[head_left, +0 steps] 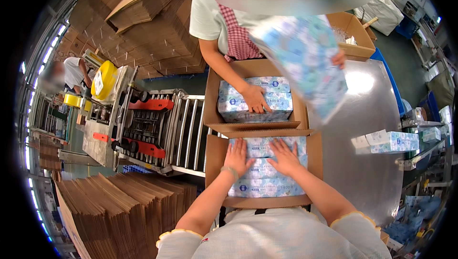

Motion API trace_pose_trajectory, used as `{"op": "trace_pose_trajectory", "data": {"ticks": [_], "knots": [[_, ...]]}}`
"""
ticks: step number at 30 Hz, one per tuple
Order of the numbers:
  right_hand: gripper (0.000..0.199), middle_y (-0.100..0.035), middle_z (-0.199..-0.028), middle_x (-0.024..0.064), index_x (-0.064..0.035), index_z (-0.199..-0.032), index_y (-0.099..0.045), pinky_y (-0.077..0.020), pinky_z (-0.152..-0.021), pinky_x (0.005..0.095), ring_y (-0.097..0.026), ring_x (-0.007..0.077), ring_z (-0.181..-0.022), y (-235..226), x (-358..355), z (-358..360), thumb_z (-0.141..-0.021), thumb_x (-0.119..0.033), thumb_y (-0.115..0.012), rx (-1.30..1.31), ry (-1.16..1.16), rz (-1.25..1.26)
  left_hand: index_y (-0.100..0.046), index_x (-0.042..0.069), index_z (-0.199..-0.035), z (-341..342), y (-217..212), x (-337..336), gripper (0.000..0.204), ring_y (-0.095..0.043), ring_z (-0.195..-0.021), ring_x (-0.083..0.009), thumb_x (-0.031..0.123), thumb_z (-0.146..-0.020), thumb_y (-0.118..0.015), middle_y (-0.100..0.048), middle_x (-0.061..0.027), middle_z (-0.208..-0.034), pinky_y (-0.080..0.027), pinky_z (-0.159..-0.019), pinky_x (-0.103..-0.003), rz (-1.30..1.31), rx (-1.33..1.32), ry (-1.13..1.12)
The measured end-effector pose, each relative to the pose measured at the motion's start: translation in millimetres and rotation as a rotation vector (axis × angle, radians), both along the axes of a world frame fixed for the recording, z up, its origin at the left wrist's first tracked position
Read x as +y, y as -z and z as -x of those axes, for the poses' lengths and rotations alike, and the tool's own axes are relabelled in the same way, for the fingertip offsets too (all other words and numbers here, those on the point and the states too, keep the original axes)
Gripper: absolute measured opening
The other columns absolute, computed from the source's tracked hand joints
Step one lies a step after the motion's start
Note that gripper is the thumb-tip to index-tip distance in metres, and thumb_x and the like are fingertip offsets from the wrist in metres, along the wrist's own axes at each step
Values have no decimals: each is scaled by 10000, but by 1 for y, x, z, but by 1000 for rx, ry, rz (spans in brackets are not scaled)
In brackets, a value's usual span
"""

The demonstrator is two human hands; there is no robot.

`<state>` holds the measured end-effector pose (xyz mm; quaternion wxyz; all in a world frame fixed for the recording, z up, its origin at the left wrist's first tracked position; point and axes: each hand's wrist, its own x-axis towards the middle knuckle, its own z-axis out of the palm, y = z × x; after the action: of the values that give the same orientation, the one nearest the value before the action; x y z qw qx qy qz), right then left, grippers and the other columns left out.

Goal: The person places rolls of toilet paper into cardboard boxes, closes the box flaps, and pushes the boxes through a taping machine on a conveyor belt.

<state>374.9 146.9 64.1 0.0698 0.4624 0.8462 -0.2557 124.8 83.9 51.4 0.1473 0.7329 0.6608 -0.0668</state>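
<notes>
The left hand (237,156) and the right hand (285,158) are both lying flat, fingers spread wide and holding nothing, pressing down on the tissue packs (264,182) that are filling the near carton (215,156). Three pale blue packs are showing side by side in that carton; they are reaching almost from wall to wall, leaving hardly any gap at the cardboard edges, and the hands are sitting near the far flap.

A second open carton (212,92) is standing just beyond, its flap touching the near one. Two tissue packs (255,97) are showing in it, with bare cardboard floor behind them. A co-worker's hand (255,99) is resting on these, while the other hand (339,59) is holding up one blurred large pack (305,58) above that carton's right side.

To the right, the shiny metal tabletop (367,163) is lying mostly bare, giving open room; one loose pack (391,141) is sitting near its right edge. To the left, a roller conveyor (183,130) is butting against both cartons. A stack of flat cardboard (124,206) is crowding the lower left corner.
</notes>
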Motion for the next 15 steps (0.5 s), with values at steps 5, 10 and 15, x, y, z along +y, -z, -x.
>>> {"op": "trace_pose_trajectory", "data": {"ticks": [5,10,15], "knots": [[803,-151,-1716,101,-189,-1627,-282,-18,-1227,648,-77,292,-1592,-1,-16,-9,-967,-551,-562,-11,155,-51,-264,231,-1632,-3,-9,-19,760,-156,-1567,-383,612,-1006,-461,-167,-185,-1701,-171,-1218,-627,39,-65,79],[649,-437,-1526,167,-194,-1522,-470,-282,-1171,576,-369,349,-1447,-14,-7,33,-911,-330,-643,-44,165,-45,-257,155,-1628,8,-24,-20,879,-203,-1549,-408,529,-929,-636,-191,-233,-1679,-240,-1212,-593,176,-41,190],[479,-667,-1100,146,-184,-1299,-673,-461,-991,485,-627,343,-1087,17,-48,132,-827,-111,-632,185,58,-108,-265,-91,-1562,12,-23,-50,1011,-283,-1516,-423,525,-878,-684,-293,-297,-1620,-274,-1222,-496,196,162,313]]}}
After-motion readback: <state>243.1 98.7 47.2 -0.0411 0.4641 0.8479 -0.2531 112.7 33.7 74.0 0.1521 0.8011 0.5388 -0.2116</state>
